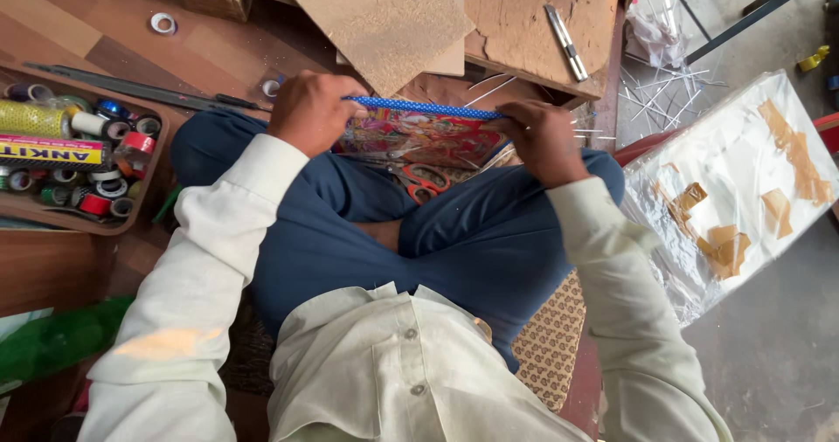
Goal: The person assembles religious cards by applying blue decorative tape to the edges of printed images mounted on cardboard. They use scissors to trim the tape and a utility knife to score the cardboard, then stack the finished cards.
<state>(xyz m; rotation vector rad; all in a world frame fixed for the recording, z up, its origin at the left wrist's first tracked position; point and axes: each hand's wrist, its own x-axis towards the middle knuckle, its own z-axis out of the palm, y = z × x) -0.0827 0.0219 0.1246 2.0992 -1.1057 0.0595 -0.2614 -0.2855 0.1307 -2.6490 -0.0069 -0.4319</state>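
Between the two hands, a colourful printed picture (411,136) with a blue dotted top edge is held upright over the crossed legs. At its left end the left hand (310,110) has its grip closed on the blue edge; at the right end the right hand (544,141) is closed on it likewise. Just below the grips, red-handled scissors (424,182) lie on the blue trousers. Beyond the grips lie brown cardboard sheets (393,18), one carrying a utility knife (566,42). Well left of the left grip, a wooden tray (147,173) holds tape rolls. Right of the right grip sits a plastic-wrapped bundle (743,180).
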